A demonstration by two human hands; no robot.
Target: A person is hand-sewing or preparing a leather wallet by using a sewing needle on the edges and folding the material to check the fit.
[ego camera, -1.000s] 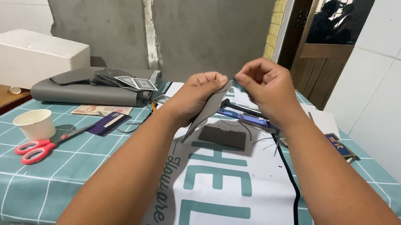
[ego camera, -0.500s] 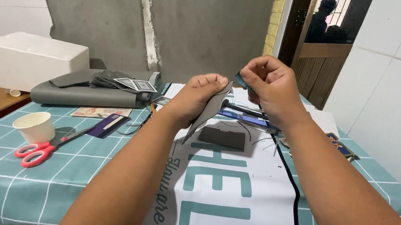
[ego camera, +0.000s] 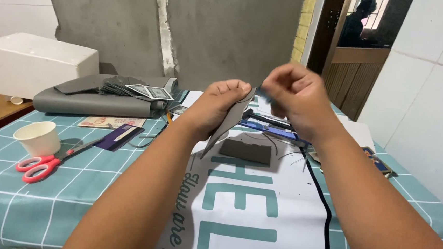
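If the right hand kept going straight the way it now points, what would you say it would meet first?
Probably the grey sheet that the left hand holds up: the right hand points left towards its top edge, close by; depth is unclear.

Red scissors (ego camera: pixel 42 164) lie beside a paper cup (ego camera: pixel 38 137).

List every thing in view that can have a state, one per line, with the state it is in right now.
left hand: raised, gripping the grey sheet
right hand: raised, fingers pinched at the sheet's top edge
grey sheet: held up off the table, hanging down
dark grey rectangle: lying flat on the banner
scissors: lying flat, blades shut
paper cup: upright
white foam box: lid on
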